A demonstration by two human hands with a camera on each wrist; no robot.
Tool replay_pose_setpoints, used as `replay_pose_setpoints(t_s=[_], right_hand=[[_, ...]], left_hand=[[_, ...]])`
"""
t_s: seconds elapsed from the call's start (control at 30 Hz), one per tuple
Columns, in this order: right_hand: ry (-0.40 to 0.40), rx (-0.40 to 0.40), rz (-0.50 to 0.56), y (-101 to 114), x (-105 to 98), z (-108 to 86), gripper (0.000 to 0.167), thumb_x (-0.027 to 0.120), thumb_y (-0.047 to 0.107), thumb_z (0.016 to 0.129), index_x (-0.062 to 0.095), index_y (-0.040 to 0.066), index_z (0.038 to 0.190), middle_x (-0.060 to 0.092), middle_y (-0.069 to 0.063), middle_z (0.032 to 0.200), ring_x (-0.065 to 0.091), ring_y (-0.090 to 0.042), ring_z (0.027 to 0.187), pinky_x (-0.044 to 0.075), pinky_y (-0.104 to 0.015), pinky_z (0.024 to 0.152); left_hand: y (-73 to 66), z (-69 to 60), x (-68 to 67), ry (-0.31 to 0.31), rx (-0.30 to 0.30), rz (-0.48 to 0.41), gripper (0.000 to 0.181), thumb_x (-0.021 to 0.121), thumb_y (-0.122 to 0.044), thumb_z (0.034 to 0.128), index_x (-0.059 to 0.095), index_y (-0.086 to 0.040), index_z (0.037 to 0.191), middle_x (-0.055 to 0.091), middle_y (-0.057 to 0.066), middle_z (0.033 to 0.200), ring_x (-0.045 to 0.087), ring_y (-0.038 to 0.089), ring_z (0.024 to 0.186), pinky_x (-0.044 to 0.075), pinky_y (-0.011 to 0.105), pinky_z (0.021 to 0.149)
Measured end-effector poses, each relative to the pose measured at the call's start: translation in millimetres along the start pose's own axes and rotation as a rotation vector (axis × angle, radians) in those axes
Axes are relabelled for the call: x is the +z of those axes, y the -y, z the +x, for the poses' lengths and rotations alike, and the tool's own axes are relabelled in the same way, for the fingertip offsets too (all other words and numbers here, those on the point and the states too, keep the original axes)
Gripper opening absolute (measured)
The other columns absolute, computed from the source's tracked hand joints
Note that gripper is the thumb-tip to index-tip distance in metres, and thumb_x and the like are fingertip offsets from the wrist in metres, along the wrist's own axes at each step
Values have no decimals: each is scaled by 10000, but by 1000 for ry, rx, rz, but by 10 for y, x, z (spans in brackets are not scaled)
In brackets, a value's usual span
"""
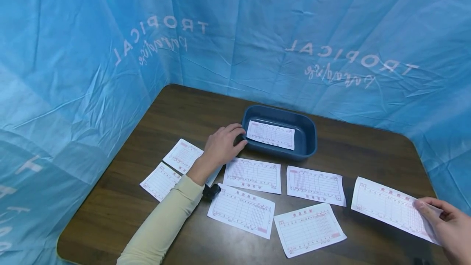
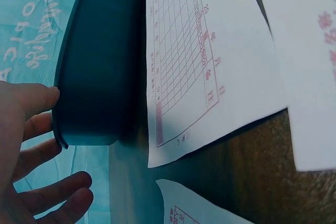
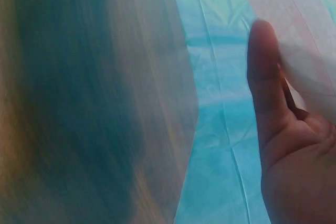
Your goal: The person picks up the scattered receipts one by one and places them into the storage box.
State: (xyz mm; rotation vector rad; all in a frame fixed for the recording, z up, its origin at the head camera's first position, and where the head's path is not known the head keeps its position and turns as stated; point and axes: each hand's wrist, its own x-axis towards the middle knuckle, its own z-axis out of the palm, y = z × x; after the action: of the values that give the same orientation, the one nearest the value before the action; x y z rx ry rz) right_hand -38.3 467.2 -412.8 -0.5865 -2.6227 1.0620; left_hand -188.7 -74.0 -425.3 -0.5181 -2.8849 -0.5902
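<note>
My left hand (image 1: pixel 220 144) is at the left end of a dark blue plastic basin (image 1: pixel 309 138) and pinches its rim. In the left wrist view, thumb and fingertips meet at the edge of the basin wall (image 2: pixel 100 66), and the other fingers hang free. One printed paper form (image 1: pixel 270 134) with a red grid lies inside the basin. Over the table's right side, my right hand (image 1: pixel 450 222) holds another printed form (image 1: pixel 390 207) by its right end, thumb on top. That form is tilted above the table, and its underside is hidden.
Several similar forms lie on the dark wooden table (image 1: pixel 128 212), among them one form (image 1: pixel 254 175) in front of the basin and another form (image 1: pixel 310 230) near the front. My left forearm partly covers the left ones. Blue printed curtains (image 1: pixel 239 32) hang around the table.
</note>
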Motion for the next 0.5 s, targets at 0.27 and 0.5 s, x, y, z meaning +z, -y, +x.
replay_pose_setpoints(t_s=[0.27,0.5], right_hand=[[-102,82,-14,138,53,92,161,684,234,904,625,341,800,479,167,682,398,-78,599,298,-248,481],[-134,185,-93,304,100,203,315,653,369,908,658,84,1041,463,168,704,429,-66,572,354,-234,433]], left_hand=[[4,-1,-5,-8,-1,4,366,598,-444,924,635,-255,1236,513,-40,1367,554,197,1112,506,419,821],[6,0,10,-3,0,-4,372,596,-440,926,629,-246,1242,505,-31,1376,551,203,1121,502,422,830]])
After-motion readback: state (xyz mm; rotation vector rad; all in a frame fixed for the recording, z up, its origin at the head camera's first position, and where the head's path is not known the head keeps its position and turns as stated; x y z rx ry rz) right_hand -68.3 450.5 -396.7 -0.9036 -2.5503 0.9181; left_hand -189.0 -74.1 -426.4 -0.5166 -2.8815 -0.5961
